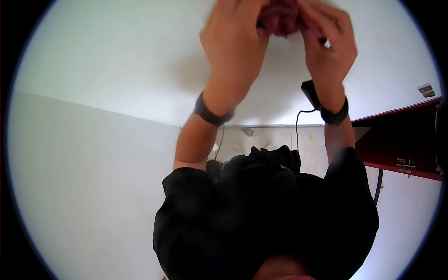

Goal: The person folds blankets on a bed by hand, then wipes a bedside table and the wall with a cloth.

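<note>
A crumpled dark red cloth is bunched between both hands at the top edge of the view, partly cut off. My left hand is closed against its left side, with the fingertips mostly out of frame. On the other side, my right hand has bent fingers pinching a fold of the cloth. Each wrist wears a black strap; the right strap carries a small black block with a cable, and the left strap has a thin cable below it.
A white surface spreads behind the hands, its edge running across mid-view. To the right stands a dark red piece of furniture with metal fittings. A small metal piece sits above it. My black-shirted torso fills the lower middle.
</note>
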The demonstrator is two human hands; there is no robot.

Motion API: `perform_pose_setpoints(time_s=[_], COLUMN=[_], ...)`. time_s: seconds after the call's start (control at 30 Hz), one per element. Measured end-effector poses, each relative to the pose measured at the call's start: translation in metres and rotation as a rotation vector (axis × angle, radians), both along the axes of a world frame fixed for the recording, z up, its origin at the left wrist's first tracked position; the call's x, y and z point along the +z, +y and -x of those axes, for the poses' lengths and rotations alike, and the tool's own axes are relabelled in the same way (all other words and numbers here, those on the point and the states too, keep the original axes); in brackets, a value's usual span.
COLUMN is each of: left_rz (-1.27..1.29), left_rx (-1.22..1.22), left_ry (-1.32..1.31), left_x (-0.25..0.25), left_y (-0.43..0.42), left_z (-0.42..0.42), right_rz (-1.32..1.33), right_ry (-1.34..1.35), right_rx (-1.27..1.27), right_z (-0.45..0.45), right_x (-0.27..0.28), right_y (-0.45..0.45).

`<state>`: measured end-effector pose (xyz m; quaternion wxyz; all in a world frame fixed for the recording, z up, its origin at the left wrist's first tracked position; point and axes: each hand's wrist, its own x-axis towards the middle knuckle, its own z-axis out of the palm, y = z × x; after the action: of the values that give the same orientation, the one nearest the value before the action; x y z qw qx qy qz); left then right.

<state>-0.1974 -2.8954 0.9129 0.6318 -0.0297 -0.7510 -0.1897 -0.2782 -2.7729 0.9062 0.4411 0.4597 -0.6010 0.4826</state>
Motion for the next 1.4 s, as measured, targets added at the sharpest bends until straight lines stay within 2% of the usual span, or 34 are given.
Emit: perform_pose_setpoints(time_s=[0.17,0.3,0.37,0.53,0.7,0.87,0.9,1.1,1.23,1.3,1.4], left_rz=[-0.001,-0.075,-0.095,-0.153,-0.281,-0.204,-0.163,-0.173,-0.209,-0.227,-0.158], left_rx=[-0.036,-0.095,-0.09,-0.086,-0.037,0.075,0.088,0.09,-0.021,-0.122,-0.134], left_ry=[-0.23,-0.44,-0.534,-0.586,-0.629,-0.505,-0.505,-0.449,-0.316,-0.22,-0.225], left_x=[-0.096,-0.186,-0.214,-0.218,-0.202,-0.171,-0.15,-0.144,-0.123,-0.115,-0.133], left_y=[0.033,0.033,0.033,0.022,0.014,-0.008,0.005,0.011,0.027,0.042,0.044], left_z=[0.007,-0.007,-0.012,-0.017,-0.035,-0.049,-0.047,-0.042,-0.028,-0.015,-0.003], right_rz=[-0.14,-0.249,-0.285,-0.239,-0.225,-0.335,-0.331,-0.327,-0.25,-0.182,-0.127], right_ry=[-0.096,-0.303,-0.332,-0.324,-0.256,-0.182,-0.166,-0.147,-0.164,-0.273,-0.306], right_rx=[-0.073,-0.051,-0.085,-0.081,-0.004,0.023,0.037,0.053,-0.036,-0.091,-0.146], right_z=[0.008,-0.008,-0.014,-0.021,-0.033,-0.034,-0.03,-0.025,-0.025,-0.026,-0.022], right_x=[-0.097,-0.19,-0.215,-0.214,-0.188,-0.168,-0.148,-0.138,-0.117,-0.115,-0.137], right_y=[0.045,0.049,0.05,0.032,0.014,-0.008,0.005,0.013,0.028,0.041,0.045])
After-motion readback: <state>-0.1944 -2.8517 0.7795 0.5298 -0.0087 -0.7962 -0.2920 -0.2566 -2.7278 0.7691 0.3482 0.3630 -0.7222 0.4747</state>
